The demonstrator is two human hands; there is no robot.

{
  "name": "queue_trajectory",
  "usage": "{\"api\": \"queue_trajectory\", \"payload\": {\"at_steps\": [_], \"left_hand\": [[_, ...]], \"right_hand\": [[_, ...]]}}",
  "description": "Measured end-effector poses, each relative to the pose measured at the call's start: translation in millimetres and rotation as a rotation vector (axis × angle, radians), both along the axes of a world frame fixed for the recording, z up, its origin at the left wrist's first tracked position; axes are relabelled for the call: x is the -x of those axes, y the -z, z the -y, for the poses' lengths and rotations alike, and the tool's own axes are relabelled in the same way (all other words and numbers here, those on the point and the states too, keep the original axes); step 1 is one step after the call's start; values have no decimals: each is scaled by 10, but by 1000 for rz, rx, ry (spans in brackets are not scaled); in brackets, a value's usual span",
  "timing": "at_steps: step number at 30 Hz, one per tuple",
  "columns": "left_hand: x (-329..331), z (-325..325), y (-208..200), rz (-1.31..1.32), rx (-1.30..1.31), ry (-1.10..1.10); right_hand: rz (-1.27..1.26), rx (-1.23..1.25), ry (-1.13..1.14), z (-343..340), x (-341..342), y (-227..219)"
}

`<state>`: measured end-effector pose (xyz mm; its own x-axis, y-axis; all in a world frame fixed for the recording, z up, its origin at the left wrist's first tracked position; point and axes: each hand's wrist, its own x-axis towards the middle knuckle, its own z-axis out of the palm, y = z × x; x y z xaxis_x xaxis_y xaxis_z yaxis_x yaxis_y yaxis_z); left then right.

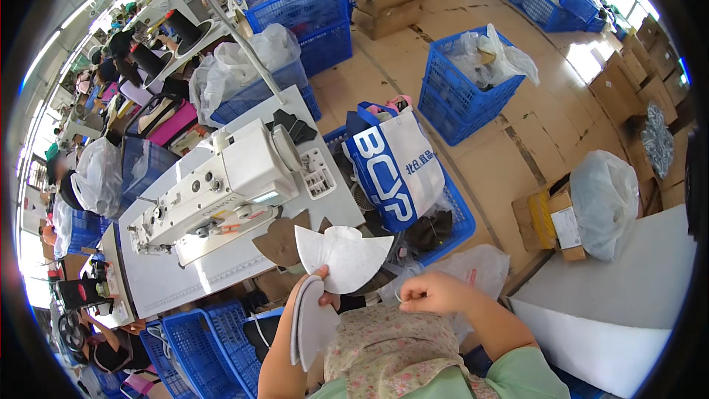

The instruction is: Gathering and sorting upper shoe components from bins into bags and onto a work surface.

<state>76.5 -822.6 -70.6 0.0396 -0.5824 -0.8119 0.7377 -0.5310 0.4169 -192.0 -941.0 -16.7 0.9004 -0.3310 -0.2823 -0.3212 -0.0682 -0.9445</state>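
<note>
White worktable (pixel 151 287), white sewing machine (pixel 221 174) on it, compartment tray (pixel 318 175), dark cloth (pixel 297 127)

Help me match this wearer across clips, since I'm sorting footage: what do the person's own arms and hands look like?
The left hand and right hand are ungloved. The right forearm is bare below a plain pale green sleeve; the left sleeve can't be made out.

Gap right of left hand (pixel 320 273); sewing machine (pixel 229 174), tote bag (pixel 399 166) ahead
</note>
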Motion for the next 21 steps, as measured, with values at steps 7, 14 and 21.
{"api": "queue_trajectory", "payload": {"at_steps": [7,14,21], "left_hand": [[-39,73,-142,214,56,154],[119,153,-427,368,35,297],[214,171,-365,354,82,415]], "right_hand": [[230,-862,665,189,297,295],[196,-449,694,300,125,15],[133,-119,525,253,-300,470]]}}
